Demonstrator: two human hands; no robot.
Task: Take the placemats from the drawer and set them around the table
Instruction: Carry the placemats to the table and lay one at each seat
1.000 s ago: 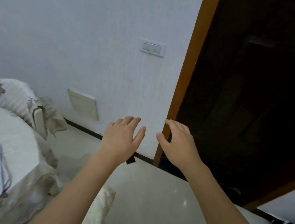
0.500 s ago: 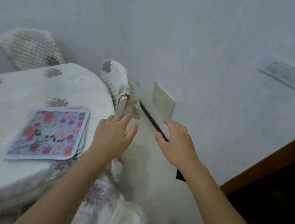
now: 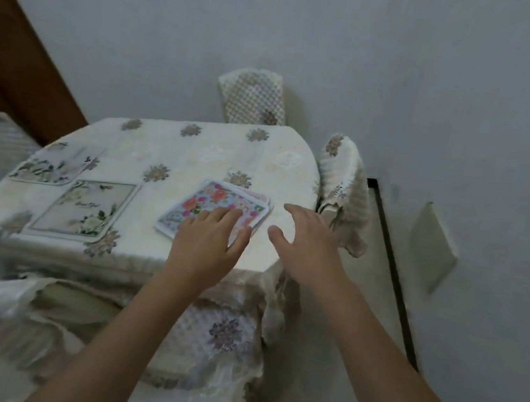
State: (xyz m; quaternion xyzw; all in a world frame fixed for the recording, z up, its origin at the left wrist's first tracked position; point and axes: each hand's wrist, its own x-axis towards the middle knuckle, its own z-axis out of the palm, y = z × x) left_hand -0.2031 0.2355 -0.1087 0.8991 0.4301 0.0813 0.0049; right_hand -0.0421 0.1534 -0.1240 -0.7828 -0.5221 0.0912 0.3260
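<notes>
Change: view has swung from the wall to the counter (image 3: 149, 153); both hands now above its near right corner
Left hand (image 3: 206, 247): fingers released, spread over the floral placemat stack (image 3: 213, 204)
Right hand (image 3: 309, 249): fingers released, holding nothing, beside the stack
Placed: two pale floral placemats (image 3: 84, 207), (image 3: 54, 163) at counter's left
Chairs: two covered chair backs (image 3: 253, 97), (image 3: 346, 184) by the wall

Counter (image 3: 169, 152) under cream floral cloth. On it: colourful floral placemat stack (image 3: 213, 206) near my side; two pale floral placemats (image 3: 84, 207) (image 3: 56, 163) lying flat at left.
</notes>
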